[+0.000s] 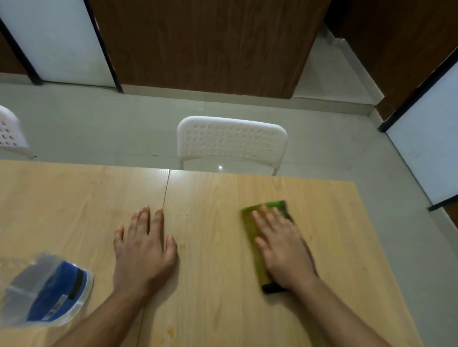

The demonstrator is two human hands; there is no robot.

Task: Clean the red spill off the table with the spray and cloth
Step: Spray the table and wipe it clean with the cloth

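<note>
Evidently mid-wipe: the right hand (282, 250) presses flat, fingers straight, on the green cloth (256, 249); the left hand (144, 251) rests spread on the table (231, 320). Orange-red smears (166, 346) remain near the table's front edge (no spray bottle visible).

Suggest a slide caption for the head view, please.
Right hand presses a green cloth on the wooden table; left hand rests flat.
</note>
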